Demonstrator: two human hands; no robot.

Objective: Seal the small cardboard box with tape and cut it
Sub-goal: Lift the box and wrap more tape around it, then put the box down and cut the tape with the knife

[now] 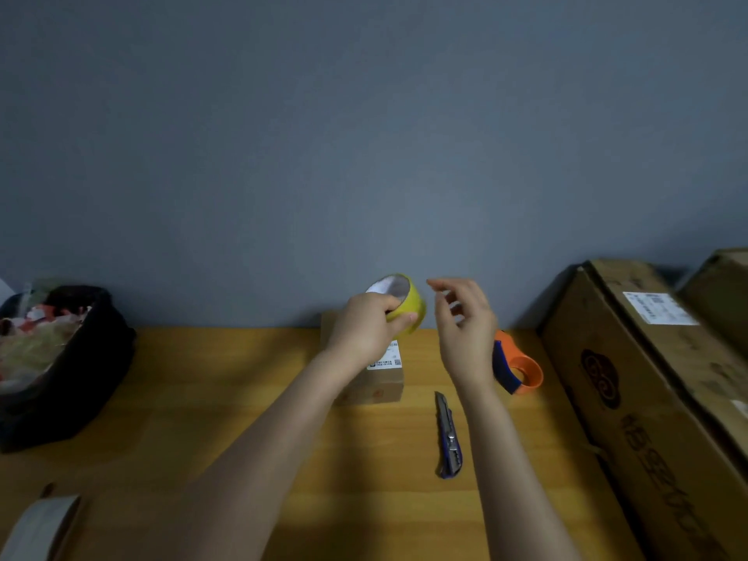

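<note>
My left hand [366, 325] grips a yellow tape roll [406, 303], lifted above the small cardboard box [380, 382]. The box stands on the wooden table near the wall, with a white label on top, and is partly hidden by my left hand and wrist. My right hand [465, 321] hovers just right of the roll with its fingers spread and curled, holding nothing. A blue-grey utility knife [448, 437] lies on the table in front of the box, to the right.
An orange and blue tape dispenser [518, 368] sits behind my right hand. Large cardboard boxes [647, 378] line the right side. A black bin of scraps [60, 358] stands at the left. A pale tape roll [38, 528] lies at the near left corner.
</note>
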